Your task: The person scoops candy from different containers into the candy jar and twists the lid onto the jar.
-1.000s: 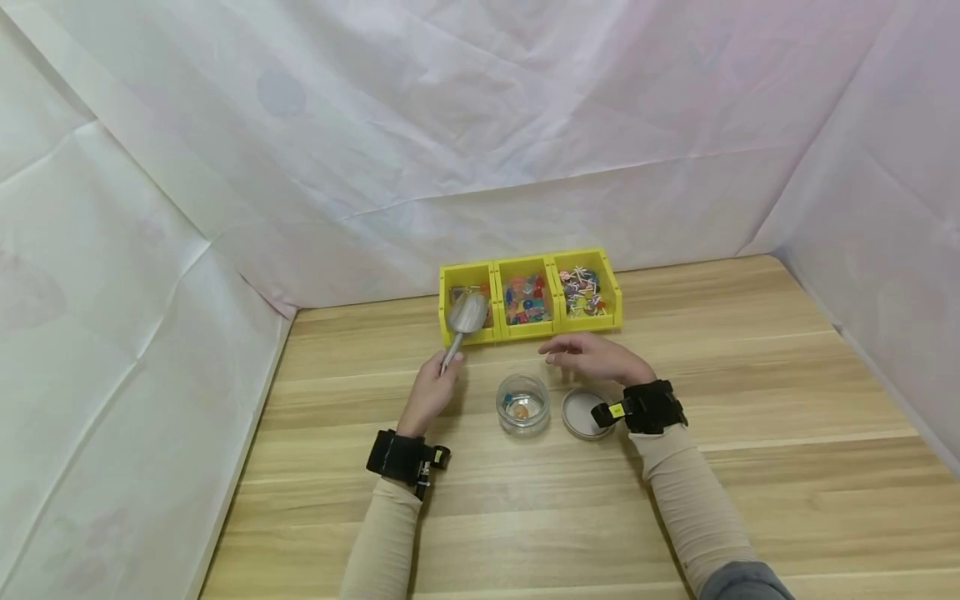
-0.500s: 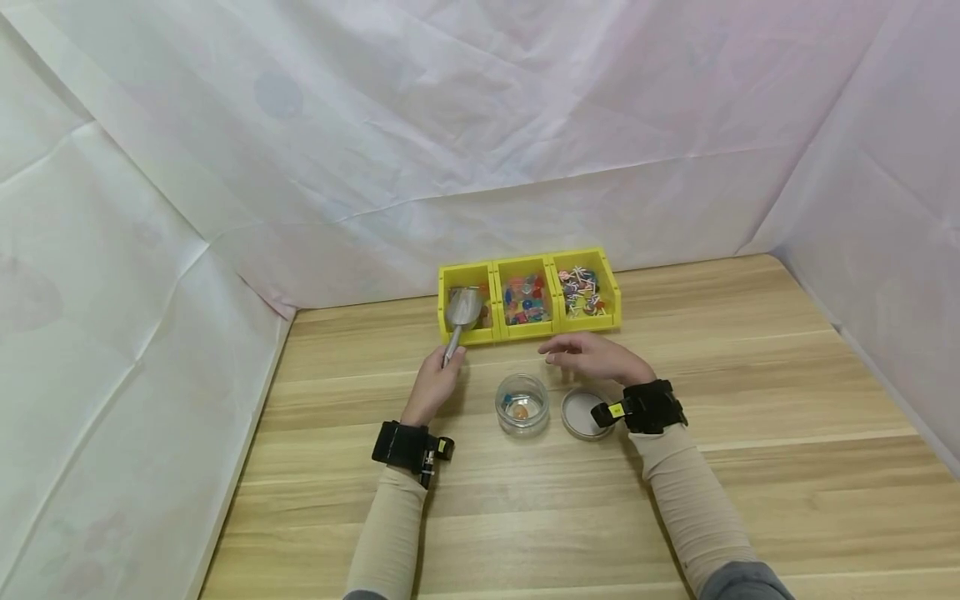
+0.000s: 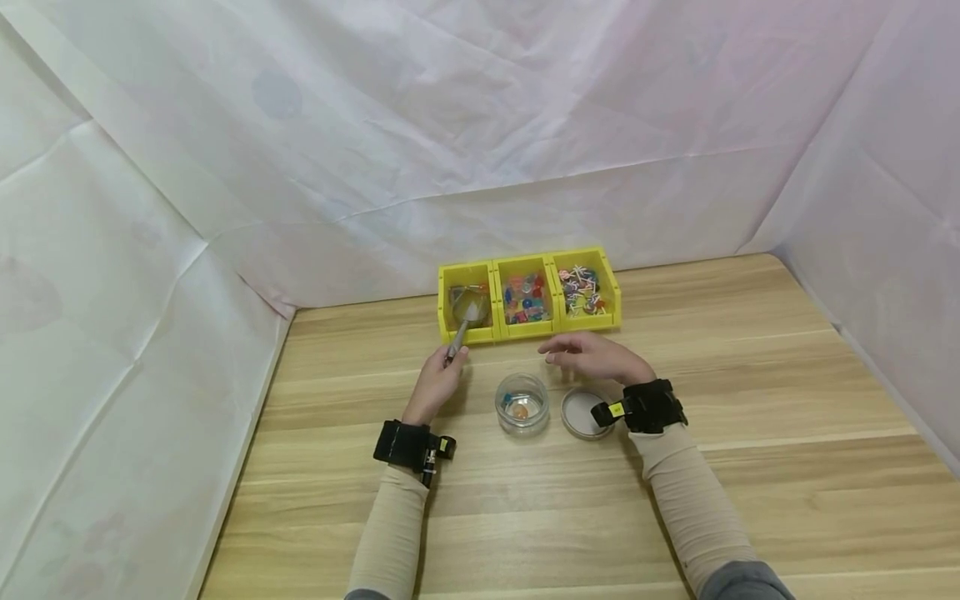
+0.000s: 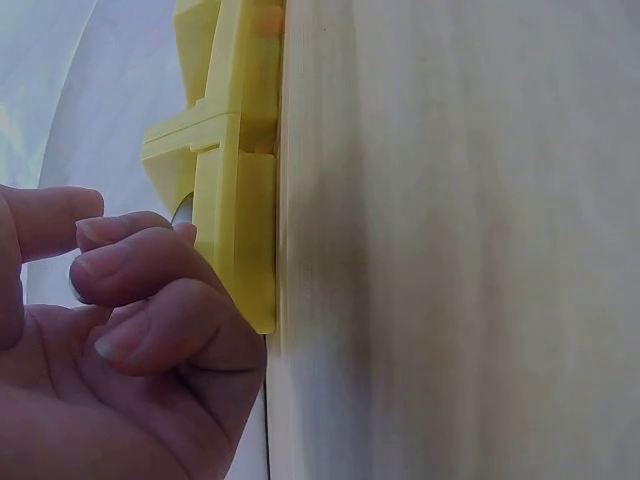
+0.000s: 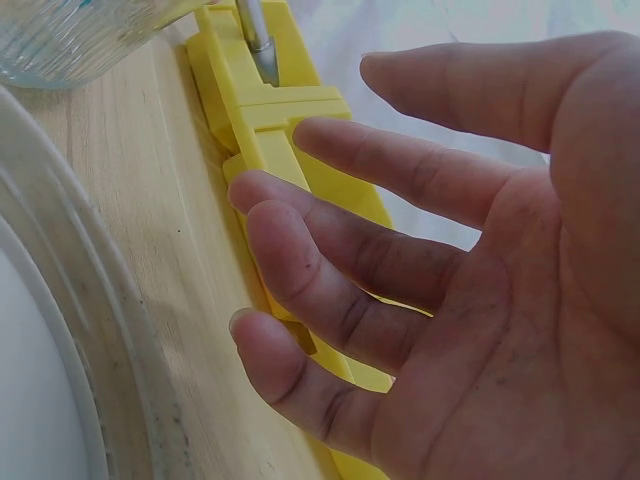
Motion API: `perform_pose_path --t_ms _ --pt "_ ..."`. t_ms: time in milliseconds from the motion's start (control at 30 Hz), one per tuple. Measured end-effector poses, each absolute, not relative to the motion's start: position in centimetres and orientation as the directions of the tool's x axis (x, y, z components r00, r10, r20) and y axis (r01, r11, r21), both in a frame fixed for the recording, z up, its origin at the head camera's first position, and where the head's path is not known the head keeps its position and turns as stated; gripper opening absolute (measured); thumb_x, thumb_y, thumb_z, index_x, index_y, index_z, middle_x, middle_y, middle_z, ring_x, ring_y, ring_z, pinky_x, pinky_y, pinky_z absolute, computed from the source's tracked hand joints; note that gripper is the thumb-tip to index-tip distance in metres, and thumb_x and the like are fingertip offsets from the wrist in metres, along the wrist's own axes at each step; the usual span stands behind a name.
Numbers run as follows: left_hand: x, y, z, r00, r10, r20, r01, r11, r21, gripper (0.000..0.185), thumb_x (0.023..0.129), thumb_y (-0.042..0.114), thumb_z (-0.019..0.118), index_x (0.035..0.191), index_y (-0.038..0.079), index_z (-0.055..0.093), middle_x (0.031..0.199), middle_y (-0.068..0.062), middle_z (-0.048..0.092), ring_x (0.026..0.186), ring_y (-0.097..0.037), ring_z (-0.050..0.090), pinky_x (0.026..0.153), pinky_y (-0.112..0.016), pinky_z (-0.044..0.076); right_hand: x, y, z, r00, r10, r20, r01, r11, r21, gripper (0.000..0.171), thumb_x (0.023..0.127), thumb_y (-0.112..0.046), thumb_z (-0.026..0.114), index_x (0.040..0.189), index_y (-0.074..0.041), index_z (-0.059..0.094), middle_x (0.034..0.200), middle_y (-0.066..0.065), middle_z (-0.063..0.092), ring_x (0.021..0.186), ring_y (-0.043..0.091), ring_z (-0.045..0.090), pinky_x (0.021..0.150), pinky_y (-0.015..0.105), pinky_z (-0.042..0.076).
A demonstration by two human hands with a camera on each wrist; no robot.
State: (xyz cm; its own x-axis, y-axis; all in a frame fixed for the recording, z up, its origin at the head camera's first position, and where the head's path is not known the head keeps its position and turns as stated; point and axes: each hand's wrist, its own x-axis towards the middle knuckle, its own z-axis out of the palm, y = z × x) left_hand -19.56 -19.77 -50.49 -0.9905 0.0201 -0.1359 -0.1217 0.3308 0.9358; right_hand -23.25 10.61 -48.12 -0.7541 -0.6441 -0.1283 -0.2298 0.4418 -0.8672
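My left hand (image 3: 435, 385) grips the handle of a metal scoop (image 3: 472, 313), whose bowl dips into the left yellow bin (image 3: 444, 321). In the left wrist view the curled fingers (image 4: 150, 265) hide most of the handle. Small items lie around the scoop's bowl. My right hand (image 3: 596, 357) is relaxed and holds nothing, just in front of the right-hand bin. Between the hands stands an uncapped clear jar (image 3: 522, 425) with an orange and a blue piece inside. Its round lid (image 3: 581, 414) lies beside it, partly under the right wrist strap in the head view.
The middle bin (image 3: 525, 331) holds colourful bead-like pieces, and the right bin (image 3: 615, 308) holds small lollipops (image 3: 581, 292). All the bins stand joined in a row at the back of the wooden table (image 3: 525, 517). A white cloth (image 3: 480, 125) hangs behind and at both sides.
The scoop has gone down into the left bin and tilted, its bowl now deeper among the items. My left hand has shifted slightly right and forward. The right hand has stayed still.
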Motion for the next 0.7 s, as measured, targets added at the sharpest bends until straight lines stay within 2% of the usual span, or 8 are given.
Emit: perform_pose_path --t_ms 333,467,700 --pt "-19.25 -19.86 -50.51 -0.991 0.02 -0.131 -0.115 0.351 0.929 0.026 0.104 0.035 0.05 0.092 0.012 0.053 0.073 0.001 0.044 0.06 -0.017 0.037 0.054 -0.028 0.029 -23.43 10.48 -48.39 -0.746 -0.653 -0.133 -0.231 0.441 -0.867 0.039 0.104 -0.024 0.051 0.134 -0.001 0.058 0.131 0.018 0.061 0.113 0.033 0.059 0.095 0.046 0.047" --pt "-19.14 -19.93 -50.55 -0.992 0.025 -0.125 -0.109 0.354 0.929 0.027 0.103 0.035 0.051 0.091 0.012 0.053 0.07 0.002 0.043 0.059 -0.016 0.036 0.053 -0.027 0.028 -23.46 10.47 -48.49 -0.745 -0.654 -0.132 -0.232 0.44 -0.868 0.038 0.105 -0.024 0.051 0.134 -0.001 0.058 0.129 0.019 0.062 0.107 0.033 0.06 0.09 0.043 0.048" --pt "-19.03 -20.17 -50.6 -0.985 0.049 -0.164 -0.136 0.36 0.923 0.036 0.104 0.036 0.05 0.103 0.001 0.059 0.068 0.001 0.043 0.056 -0.016 0.034 0.05 -0.027 0.026 -23.53 10.53 -48.63 -0.744 -0.653 -0.141 -0.232 0.451 -0.862 0.04 0.104 -0.026 0.051 0.135 0.0 0.057 0.121 0.018 0.065 0.096 0.031 0.061 0.08 0.04 0.05"
